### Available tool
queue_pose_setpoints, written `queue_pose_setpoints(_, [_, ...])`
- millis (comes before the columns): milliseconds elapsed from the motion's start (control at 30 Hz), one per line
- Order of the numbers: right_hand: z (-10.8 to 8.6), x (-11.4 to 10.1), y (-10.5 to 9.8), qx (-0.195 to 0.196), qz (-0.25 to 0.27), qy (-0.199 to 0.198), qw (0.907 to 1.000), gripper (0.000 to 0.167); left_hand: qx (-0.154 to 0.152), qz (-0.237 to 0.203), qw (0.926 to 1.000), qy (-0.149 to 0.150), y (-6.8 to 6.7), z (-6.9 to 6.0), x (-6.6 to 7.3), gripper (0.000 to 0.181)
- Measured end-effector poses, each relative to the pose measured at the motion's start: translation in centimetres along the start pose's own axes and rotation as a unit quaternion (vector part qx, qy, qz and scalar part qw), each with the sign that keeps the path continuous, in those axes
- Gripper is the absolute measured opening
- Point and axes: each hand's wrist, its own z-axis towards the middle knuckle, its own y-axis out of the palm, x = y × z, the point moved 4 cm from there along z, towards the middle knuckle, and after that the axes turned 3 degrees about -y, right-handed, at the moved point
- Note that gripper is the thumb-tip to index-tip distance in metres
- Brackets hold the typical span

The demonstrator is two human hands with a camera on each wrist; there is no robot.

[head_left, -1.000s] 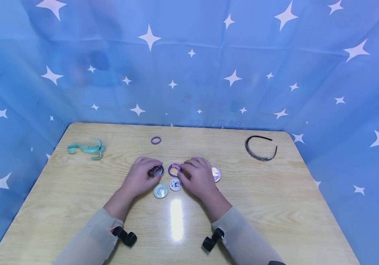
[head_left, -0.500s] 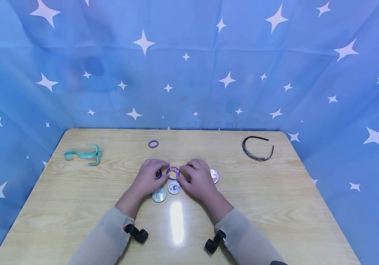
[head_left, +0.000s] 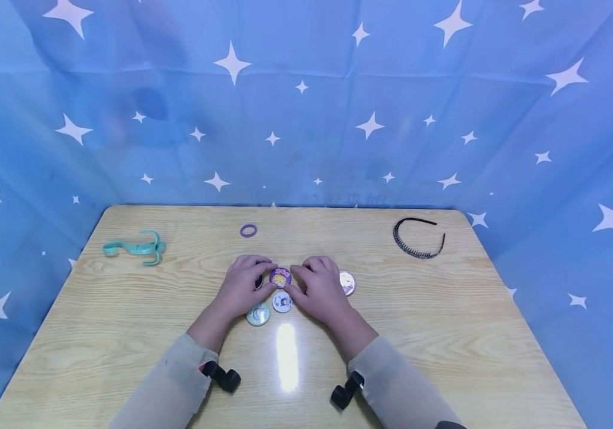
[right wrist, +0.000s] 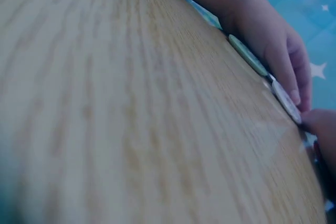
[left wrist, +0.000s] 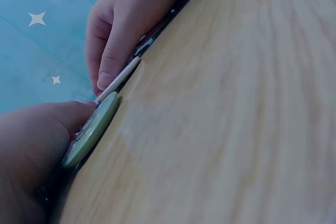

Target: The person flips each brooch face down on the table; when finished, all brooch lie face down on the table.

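A round purple badge (head_left: 280, 278) with a yellow figure lies between the two hands. The left hand (head_left: 242, 287) has its index fingertip and thumb at the badge's left edge; a dark round badge (head_left: 258, 282) shows partly under this hand. From the other side the right hand (head_left: 321, 290) holds its index finger and thumb at the purple badge's right edge. A white badge (head_left: 282, 302) lies just below the purple one, and a mint-green badge (head_left: 258, 314) lies lower left, near the left thumb. The left wrist view shows the green badge (left wrist: 93, 129) edge-on beside the left hand (left wrist: 37, 145).
A pinkish-white badge (head_left: 347, 283) lies just right of the right hand. Farther back on the wooden table (head_left: 445, 333) are a teal claw clip (head_left: 137, 248) at left, a purple hair ring (head_left: 249, 230), and a black toothed headband (head_left: 413, 249) at right.
Since a second ago the left hand has moved right, from the dark badge to the purple badge's left edge, and now covers most of the dark badge. The right hand has barely moved.
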Motion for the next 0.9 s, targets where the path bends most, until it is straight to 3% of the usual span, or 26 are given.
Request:
queue_pose_setpoints(300, [0.08,-0.13,0.07,-0.006,0.008,-0.001,0.9999,0.042,-0.004,-0.003,1.0,-0.006,0.01,0.03,-0.06,0.046])
queue_pose_setpoints(900, [0.13,-0.11,-0.01,0.031,0.043,-0.014,0.9985,0.039,0.008,-0.028,0.9995,-0.011,0.02,0.08,-0.14,0.043])
